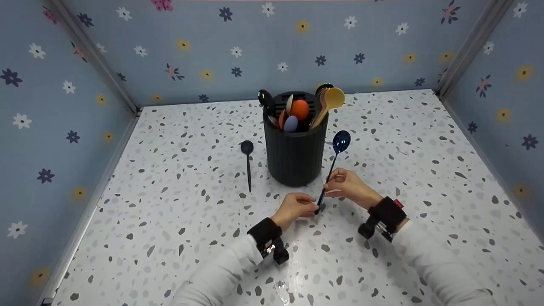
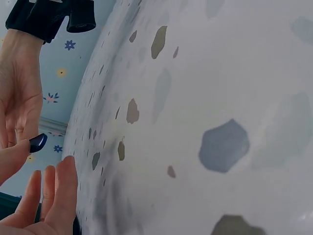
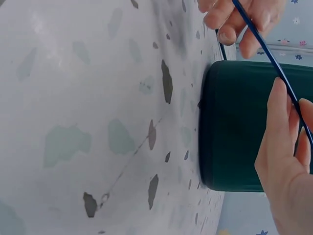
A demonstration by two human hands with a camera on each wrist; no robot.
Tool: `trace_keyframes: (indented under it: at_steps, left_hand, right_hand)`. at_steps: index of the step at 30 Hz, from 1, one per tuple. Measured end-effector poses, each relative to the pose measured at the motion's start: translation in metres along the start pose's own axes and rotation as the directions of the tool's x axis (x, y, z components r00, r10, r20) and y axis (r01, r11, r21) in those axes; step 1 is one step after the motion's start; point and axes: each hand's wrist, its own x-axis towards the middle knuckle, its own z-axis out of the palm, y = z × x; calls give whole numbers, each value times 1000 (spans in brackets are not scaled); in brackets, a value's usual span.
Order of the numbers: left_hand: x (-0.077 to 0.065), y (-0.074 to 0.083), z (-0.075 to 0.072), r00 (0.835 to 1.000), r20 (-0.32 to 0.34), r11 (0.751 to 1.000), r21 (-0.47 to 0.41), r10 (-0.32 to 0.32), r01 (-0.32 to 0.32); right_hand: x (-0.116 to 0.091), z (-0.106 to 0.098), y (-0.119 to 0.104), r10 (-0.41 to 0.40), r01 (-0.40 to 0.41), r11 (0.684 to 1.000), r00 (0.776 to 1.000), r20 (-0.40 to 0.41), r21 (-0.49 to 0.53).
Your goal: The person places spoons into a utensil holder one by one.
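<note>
A glossy dark-blue spoon (image 1: 341,142) slants in the head view, its bowl up and away from me. My right hand (image 1: 350,187) pinches its thin handle between thumb and fingers, as the right wrist view also shows. At the handle's lower end is my left hand (image 1: 295,208); in the left wrist view its thumb (image 2: 13,159) is by the handle tip (image 2: 38,143), while the other fingers stand apart from it. Just beyond both hands stands a dark ribbed utensil holder (image 1: 295,157) with several spoons in it.
A small black spoon (image 1: 247,148) lies on the speckled tabletop (image 1: 178,204) left of the holder. From the holder poke a yellow spoon (image 1: 334,98), an orange spoon (image 1: 300,109), a lilac spoon (image 1: 290,123) and black ones. Flowered panels (image 1: 255,42) enclose the back and sides.
</note>
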Motion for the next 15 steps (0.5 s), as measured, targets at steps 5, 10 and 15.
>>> trace_keyframes:
  at_steps: [5, 10, 15]
  left_hand:
    - [-9, 13, 2, 1000, 22, 1000, 14, 0, 0]
    - [-1, 7, 1, 998, 62, 999, -10, 32, -31]
    - [-4, 15, 2, 994, 96, 998, 16, 56, -58]
  right_hand:
    - [-4, 5, -7, -6, 6, 1000, 1000, -7, -8]
    - [-5, 6, -8, -24, 24, 999, 999, -24, -27]
    - [-10, 9, -15, -36, 35, 999, 999, -29, -33]
